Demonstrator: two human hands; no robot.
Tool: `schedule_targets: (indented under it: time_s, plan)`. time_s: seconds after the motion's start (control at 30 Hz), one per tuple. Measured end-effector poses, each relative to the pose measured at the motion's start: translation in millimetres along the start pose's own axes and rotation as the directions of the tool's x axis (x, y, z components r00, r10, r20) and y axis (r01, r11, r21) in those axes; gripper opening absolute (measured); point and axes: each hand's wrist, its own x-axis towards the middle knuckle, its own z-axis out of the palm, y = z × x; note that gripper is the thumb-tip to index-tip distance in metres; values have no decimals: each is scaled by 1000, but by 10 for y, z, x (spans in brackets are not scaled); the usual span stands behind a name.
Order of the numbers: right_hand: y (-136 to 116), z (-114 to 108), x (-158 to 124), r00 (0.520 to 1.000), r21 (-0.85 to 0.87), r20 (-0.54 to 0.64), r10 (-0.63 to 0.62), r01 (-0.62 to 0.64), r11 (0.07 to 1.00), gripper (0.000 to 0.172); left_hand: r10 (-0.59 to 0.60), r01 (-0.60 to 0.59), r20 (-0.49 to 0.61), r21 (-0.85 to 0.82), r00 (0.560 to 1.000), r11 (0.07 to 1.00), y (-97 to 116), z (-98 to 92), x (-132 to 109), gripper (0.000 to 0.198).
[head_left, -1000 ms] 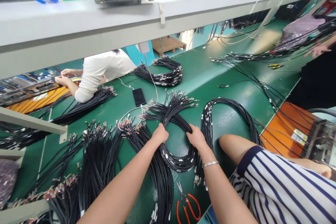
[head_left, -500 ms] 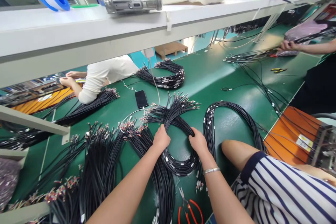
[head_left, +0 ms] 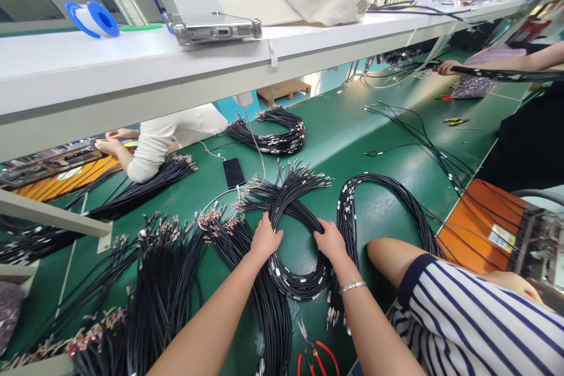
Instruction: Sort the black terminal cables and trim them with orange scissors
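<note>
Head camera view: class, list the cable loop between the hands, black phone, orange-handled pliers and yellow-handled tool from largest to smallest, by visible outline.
1. Cable loop
2. Orange-handled pliers, cut off by the bottom edge
3. Black phone
4. Yellow-handled tool, farther away

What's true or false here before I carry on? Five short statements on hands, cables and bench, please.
The left hand and right hand hold the looped black cable bundle. True.
The left wrist wears jewellery. False: the silver bracelet is on the right wrist.
A white cable meets the smartphone on the green worktop. True.
The right hand grips a tool. False: the red-handled pliers lie on the worktop.
A blue-flanged spool sits on the white shelf. True.
</note>
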Motion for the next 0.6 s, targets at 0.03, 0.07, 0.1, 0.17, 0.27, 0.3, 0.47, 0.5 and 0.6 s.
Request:
schedule_targets:
  time_s: [0.03,0.07,0.1,0.17,0.27,0.3,0.47,0.5,0.6]
  plan:
    - [7,1,3,1000,8,0,0,0,1000,43,3,-3,-10,-21,1000,1000,-12,5,-13,70]
    - [13,4,4,1000,15,-3,1,-1,1000,44,7,-8,-20,-41,1000,999,-23,7,-31,72]
    - [17,7,2,1000,20,-7,1,-1,1000,44,12,-13,-29,-61,1000,998,-35,6,-55,73]
    - [19,15,-5,1000,27,-13,2,-2,1000,45,17,-22,-49,-103,999,994,-61,1,-112,73]
    - [13,16,-17,1000,25,-15,3,-2,1000,44,-2,-11,-75,-172,997,985,-117,-8,-219,72]
    - [10,13,-20,1000,21,-14,3,-3,1000,44,-14,-2,-81,-196,997,981,-142,-9,-262,71]
    - [-7,-23,-30,1000,-5,-7,5,-5,1000,43,-67,27,-108,-337,992,941,-336,-20,-642,61]
    - [-10,-31,-31,1000,-11,-6,6,-6,1000,42,-76,30,-109,-367,991,930,-390,-28,-765,58]
    - [-15,-43,-33,1000,-32,-2,5,-5,999,40,-102,49,-96,-443,990,895,-589,-67,-1238,56]
